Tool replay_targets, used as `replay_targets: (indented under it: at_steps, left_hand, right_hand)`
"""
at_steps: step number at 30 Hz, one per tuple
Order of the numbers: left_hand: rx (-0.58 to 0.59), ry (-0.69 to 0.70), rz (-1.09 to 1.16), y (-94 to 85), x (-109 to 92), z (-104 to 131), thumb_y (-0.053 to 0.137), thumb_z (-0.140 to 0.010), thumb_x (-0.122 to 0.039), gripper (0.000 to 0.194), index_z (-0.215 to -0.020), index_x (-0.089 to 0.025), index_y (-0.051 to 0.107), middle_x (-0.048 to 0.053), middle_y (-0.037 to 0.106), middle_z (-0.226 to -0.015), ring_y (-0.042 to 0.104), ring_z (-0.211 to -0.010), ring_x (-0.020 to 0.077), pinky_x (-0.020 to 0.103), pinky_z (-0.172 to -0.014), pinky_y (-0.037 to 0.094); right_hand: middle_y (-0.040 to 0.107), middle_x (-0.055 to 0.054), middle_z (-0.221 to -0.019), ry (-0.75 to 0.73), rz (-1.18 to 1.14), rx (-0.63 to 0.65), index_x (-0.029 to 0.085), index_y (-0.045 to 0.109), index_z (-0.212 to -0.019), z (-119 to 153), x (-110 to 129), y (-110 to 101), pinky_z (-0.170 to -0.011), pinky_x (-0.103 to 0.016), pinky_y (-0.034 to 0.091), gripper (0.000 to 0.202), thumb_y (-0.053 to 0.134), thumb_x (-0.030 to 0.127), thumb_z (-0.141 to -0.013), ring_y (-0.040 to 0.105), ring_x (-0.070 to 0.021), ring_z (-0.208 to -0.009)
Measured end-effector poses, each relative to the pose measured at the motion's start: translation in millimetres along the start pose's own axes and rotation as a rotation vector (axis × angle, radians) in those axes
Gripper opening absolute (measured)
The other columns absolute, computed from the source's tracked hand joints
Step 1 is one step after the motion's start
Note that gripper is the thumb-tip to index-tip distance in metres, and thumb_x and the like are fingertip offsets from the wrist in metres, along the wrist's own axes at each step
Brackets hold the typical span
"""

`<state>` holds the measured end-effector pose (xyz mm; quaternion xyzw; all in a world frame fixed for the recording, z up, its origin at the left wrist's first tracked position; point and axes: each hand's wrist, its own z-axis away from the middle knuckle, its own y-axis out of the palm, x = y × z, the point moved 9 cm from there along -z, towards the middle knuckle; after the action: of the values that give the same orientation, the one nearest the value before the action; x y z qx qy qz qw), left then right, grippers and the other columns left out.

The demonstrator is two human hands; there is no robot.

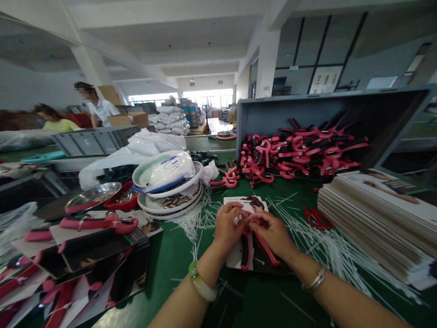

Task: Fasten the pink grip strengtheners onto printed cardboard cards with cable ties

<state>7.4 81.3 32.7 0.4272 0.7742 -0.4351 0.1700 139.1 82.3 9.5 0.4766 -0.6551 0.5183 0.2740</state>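
Observation:
A pair of pink and black pliers (245, 250) lies on a printed card (235, 260) on the green table, handles toward me. My left hand (229, 224) and my right hand (272, 231) meet over the head of the pliers. The fingers of both hands are bent and pinched together at the tool's top. Whatever small piece may be between the fingertips is too small to tell. Part of the card shows beyond the hands and below them.
Loose white ties (324, 248) and red scissors (317, 218) lie at the right beside a tall card stack (368, 218). A grey crate (385, 118) spills pliers behind. Plates (170, 202) and carded pliers (99, 241) are at the left. Two people are in the background.

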Motion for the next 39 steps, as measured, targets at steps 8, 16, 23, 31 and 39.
replay_targets:
  at_steps: [8, 16, 23, 31, 39]
  left_hand:
    - [-0.029, 0.073, -0.048, -14.9, -19, -2, 0.062, -0.077, -0.026, 0.006, -0.075, -0.021, 0.065, 0.003, 0.055, -0.092, 0.050, -0.094, 0.0184, 0.033, -0.087, 0.039]
    - [0.003, 0.201, -0.137, -14.6, -47, 2, 0.052, -0.082, -0.027, 0.015, -0.078, -0.023, 0.066, 0.005, 0.056, -0.092, 0.050, -0.093, 0.0193, 0.037, -0.091, 0.037]
    - [0.140, -0.197, -0.231, -5.9, 5, 26, 0.052, -0.082, -0.038, 0.026, -0.104, -0.027, 0.061, 0.005, 0.062, -0.106, 0.052, -0.101, 0.0238, 0.040, -0.089, 0.039]
    - [0.121, -0.389, -0.260, -2.5, 13, 34, 0.055, -0.079, -0.040, 0.022, -0.098, -0.034, 0.065, 0.002, 0.056, -0.121, 0.047, -0.116, 0.0264, 0.043, -0.095, 0.036]
    - [0.233, -0.427, -0.274, -5.8, 20, 24, 0.064, -0.069, -0.053, 0.030, -0.092, -0.035, 0.068, 0.002, 0.056, -0.122, 0.049, -0.112, 0.0301, 0.050, -0.093, 0.037]
  right_hand:
    - [0.065, -0.006, -0.093, -0.379, 0.169, 0.018, 0.023, 0.067, -0.089, 4, 36, -1, -0.091, -0.039, 0.044, 0.015, 0.053, 0.026, -0.084, 0.058, -0.0215, -0.098]
    - [0.066, -0.008, -0.098, -0.252, 0.498, 0.177, 0.020, 0.065, -0.090, -17, 19, 17, -0.081, -0.033, 0.047, 0.018, 0.056, 0.019, -0.074, 0.062, -0.0219, -0.092]
    - [0.066, -0.007, -0.092, -0.463, 0.371, 0.058, 0.021, 0.066, -0.085, -4, 38, 4, -0.088, -0.038, 0.045, 0.015, 0.052, 0.025, -0.085, 0.058, -0.0216, -0.099]
    - [0.065, -0.009, -0.088, -0.596, 0.746, 0.328, 0.019, 0.068, -0.085, 26, 64, 30, -0.084, -0.038, 0.046, 0.026, 0.044, 0.010, -0.083, 0.056, -0.0222, -0.094]
    - [0.067, -0.008, -0.087, -0.608, 0.693, 0.310, 0.019, 0.068, -0.083, 29, 59, 26, -0.081, -0.037, 0.046, 0.025, 0.045, 0.010, -0.082, 0.057, -0.0214, -0.088]
